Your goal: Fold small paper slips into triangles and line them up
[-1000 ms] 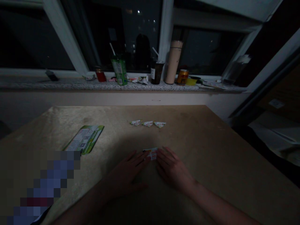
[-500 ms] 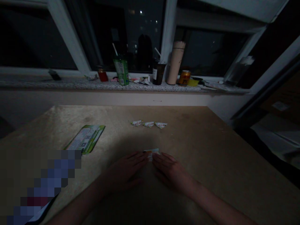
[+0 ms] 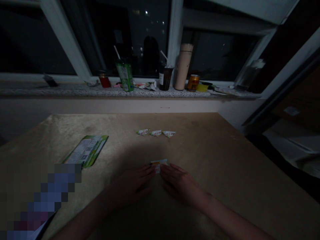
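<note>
While both hands lie low over the brown tabletop [image 3: 212, 156], the small printed wrapper [image 3: 159, 162] sits flat between them, its far edge showing past the fingertips. Left hand [image 3: 133, 180] at its left end, right hand [image 3: 178, 180] at its right. Grip: no pinch visible; fingers of each hand laid out straight and close together, tips over the wrapper, thumbs off it. How hard they press, cannot tell.

Possible trouble: uneven pressure from the two sides could skew the wrapper or slide it over the tabletop, as it looks thin and light. Fingertips dragged apart too hard might tear it. A loose edge could spring up if one hand lifts. A long forward sweep could knock the three triangular wrappers [image 3: 156, 133], lying in a row farther off, out of line. Poor light makes a crooked edge easy to miss.

Hard to see: much of the wrapper is under fingers; print unreadable, any crease not made out. Left palm sinks into shadow. At far left, a blocky pixel patch [image 3: 50, 196] masks whatever lies at the near end of the green-and-white pouch [image 3: 93, 146], whose lettering is too small to read.
</note>
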